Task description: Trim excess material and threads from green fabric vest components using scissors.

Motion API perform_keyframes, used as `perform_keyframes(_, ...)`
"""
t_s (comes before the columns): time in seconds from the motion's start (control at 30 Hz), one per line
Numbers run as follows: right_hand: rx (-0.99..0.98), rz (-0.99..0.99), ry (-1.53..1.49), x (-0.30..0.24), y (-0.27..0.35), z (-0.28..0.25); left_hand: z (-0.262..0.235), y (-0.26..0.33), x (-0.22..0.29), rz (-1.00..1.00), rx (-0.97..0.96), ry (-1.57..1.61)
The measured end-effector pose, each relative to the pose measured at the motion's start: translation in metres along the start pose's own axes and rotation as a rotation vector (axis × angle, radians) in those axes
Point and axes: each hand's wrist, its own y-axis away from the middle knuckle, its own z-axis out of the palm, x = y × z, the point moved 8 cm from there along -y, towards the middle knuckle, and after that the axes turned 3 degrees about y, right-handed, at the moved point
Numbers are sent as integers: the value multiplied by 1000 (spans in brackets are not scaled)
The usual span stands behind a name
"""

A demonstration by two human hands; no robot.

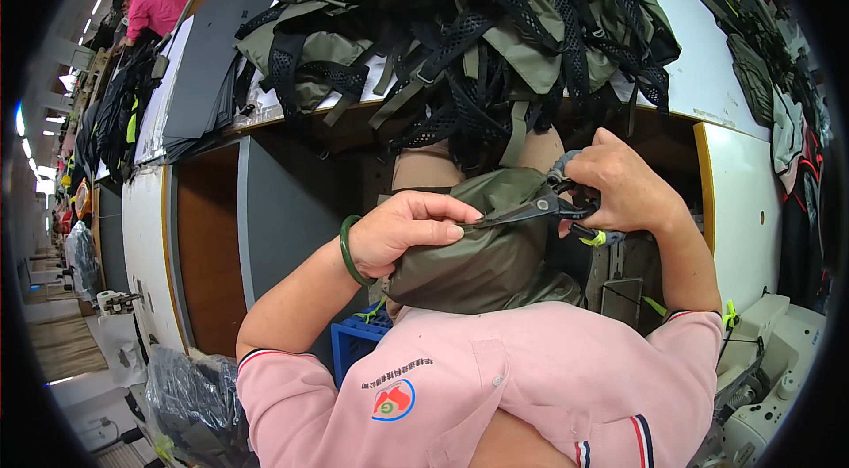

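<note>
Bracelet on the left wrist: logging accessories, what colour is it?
Dark green bracelet, clearest in the head view.

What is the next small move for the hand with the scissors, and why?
Probably close the scissors in a short snip. The right hand holds them with the blade tips against the olive bag, right beside the left hand fingers pinching the fabric, so keep the cut small.

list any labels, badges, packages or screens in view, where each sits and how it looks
Chest badge: on the pink shirt, lower centre; small round emblem in red, blue and green under a line of small print.
Plastic bag: lower left on the floor, crumpled, dark and shiny.
No screens visible.
</note>
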Motion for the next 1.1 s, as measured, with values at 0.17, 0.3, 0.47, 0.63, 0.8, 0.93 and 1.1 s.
perform_keyframes(0.17, -22, -6, -18, -1, 2, 1, 2, 0, 0, -4, 0, 2)
perform_keyframes(0.3, -99, 23, -67, 5, 4, 6, 7, -1, 1, -13, -18, 19)
perform_keyframes(0.47, -163, 34, -62, 6, 1, 8, 8, -1, 0, -25, -6, 15)
perform_keyframes(0.63, -144, 13, -29, 11, 5, 11, 7, -2, 0, -32, -1, -4)
perform_keyframes(0.8, -107, 3, -5, 10, 7, 8, 5, -4, -3, -12, -23, -14)
perform_keyframes(0.93, 173, -6, 159, 4, 6, -12, 4, -4, -3, -19, -39, 90)
perform_keyframes(1.1, 413, -37, 486, -13, 12, -31, -3, -5, -5, -1, 47, 195)
